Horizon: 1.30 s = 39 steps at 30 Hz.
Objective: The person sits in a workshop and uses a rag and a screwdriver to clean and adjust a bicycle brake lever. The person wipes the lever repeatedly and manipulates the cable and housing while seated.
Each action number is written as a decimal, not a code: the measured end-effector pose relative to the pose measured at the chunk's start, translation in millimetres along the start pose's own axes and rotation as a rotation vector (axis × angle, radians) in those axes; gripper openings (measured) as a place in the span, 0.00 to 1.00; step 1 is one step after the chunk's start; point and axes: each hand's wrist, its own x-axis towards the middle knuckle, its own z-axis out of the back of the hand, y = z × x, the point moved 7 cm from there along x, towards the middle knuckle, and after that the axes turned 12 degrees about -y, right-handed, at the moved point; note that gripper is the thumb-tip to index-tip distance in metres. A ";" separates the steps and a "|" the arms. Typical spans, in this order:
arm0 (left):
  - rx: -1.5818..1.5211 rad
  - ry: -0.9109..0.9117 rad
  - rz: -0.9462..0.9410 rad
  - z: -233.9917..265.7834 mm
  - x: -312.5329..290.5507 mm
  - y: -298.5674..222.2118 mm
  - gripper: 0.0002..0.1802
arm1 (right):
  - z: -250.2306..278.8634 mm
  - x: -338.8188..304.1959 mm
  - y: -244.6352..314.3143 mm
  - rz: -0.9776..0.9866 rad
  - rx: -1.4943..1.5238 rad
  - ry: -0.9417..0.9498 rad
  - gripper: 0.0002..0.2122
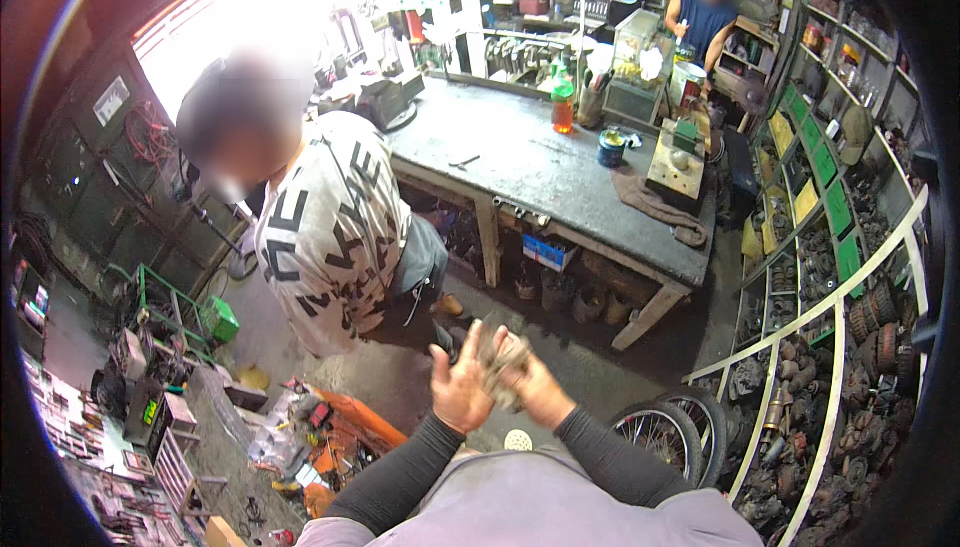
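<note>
Shelves (838, 377) with many metal parts run along the right side of the room. Workbench (470, 132) with a dark, worn top stands ahead, well apart from the hands. Near its left end stands 1 person in a patterned light shirt (330, 212); behind the far right part is 1 more person in a dark blue sleeveless top (698, 22). On the floor, to the right of the hands, 2 spoked wheels (652, 435) are close beside each other. Brown cloth (655, 207) lies crumpled at the near right corner of the bench.

The 2 hands meet in front of the body, above the floor, with dark sleeves (400, 485) on both forearms. The left hand (460, 389) is spread, its palm turned up and its fingers straight. The right hand (543, 389) grips a bunched grey rag (506, 365), with its thumb over it. The rag is between the hands, and it seems to touch the left fingers.

On the bench stand a bottle of orange liquid (562, 112) and, nearer, a blue can (610, 150).
</note>
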 end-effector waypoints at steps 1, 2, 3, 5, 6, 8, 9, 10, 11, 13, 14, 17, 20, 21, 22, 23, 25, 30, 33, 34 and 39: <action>0.089 -0.011 -0.020 7.5 1.0 8.9 0.60 | -18.5 -13.6 25.6 0.121 -0.063 -0.115 0.23; 0.190 -0.036 -0.014 13.6 2.4 17.3 0.59 | -13.1 -11.5 9.2 0.039 -0.065 -0.102 0.22; 0.289 -0.061 -0.009 21.0 4.2 24.9 0.57 | -2.8 -9.5 -6.3 -0.042 -0.069 -0.087 0.22; 0.301 -0.027 0.085 30.6 8.0 38.0 0.55 | 11.9 -14.5 -16.2 -0.030 -0.223 -0.104 0.15; 0.365 0.031 0.097 33.8 8.7 36.7 0.56 | 15.5 -17.9 -18.3 -0.023 -0.311 -0.081 0.13; 0.513 0.159 0.158 41.7 15.2 37.9 0.58 | 25.4 -25.2 -14.7 0.124 -0.407 -0.050 0.14; 0.600 0.211 0.201 48.9 15.3 35.9 0.59 | 30.9 -28.0 -1.8 0.250 -0.567 -0.024 0.14; 0.622 0.163 0.323 55.7 14.9 35.6 0.60 | 47.6 -26.1 -9.0 0.285 -0.639 -0.094 0.16; 0.542 0.064 0.420 58.6 9.6 29.1 0.57 | 70.0 -24.8 -21.0 0.238 -0.740 -0.127 0.17; 0.712 -0.080 0.371 84.2 16.1 7.8 0.46 | 140.0 -31.7 -76.0 -0.075 -0.837 -0.237 0.15; 0.934 -0.135 0.274 106.9 19.2 -10.6 0.41 | 161.4 -39.2 -90.9 -0.149 -0.933 -0.258 0.14; 1.215 -0.287 0.181 165.3 32.1 -40.5 0.32 | 303.5 -110.3 -202.9 -0.445 -1.288 -0.207 0.24; 1.681 -0.444 -0.057 262.6 13.7 -100.6 0.30 | 321.8 -182.1 -233.5 -0.556 -1.324 -0.049 0.20; 1.781 -0.471 0.034 292.8 1.4 -111.5 0.31 | 320.4 -201.8 -231.7 -0.623 -1.316 -0.039 0.19; 1.912 -0.451 0.111 341.9 -14.8 -124.3 0.35 | 310.5 -209.8 -231.4 -0.663 -1.301 -0.021 0.19; 2.024 -0.420 0.128 371.1 -31.8 -130.4 0.36 | 303.7 -218.7 -227.5 -0.697 -1.294 -0.022 0.19; 2.288 -0.360 0.425 482.4 -82.1 -153.4 0.40 | 268.2 -198.5 -233.1 -0.678 -1.242 0.026 0.18; 2.244 -0.416 0.813 534.0 -173.3 -158.8 0.39 | 231.4 -168.9 -218.8 -0.662 -1.203 0.016 0.17; 2.222 -0.362 0.899 554.4 -178.8 -154.0 0.38 | 204.5 -132.0 -213.3 -0.620 -1.192 0.052 0.16; 2.223 -0.350 0.900 556.7 -174.2 -154.0 0.38 | 197.7 -121.2 -211.4 -0.602 -1.194 0.073 0.16; 2.161 -0.360 0.547 520.6 -94.6 -167.6 0.38 | 181.6 -93.2 -202.6 -0.541 -1.229 0.174 0.15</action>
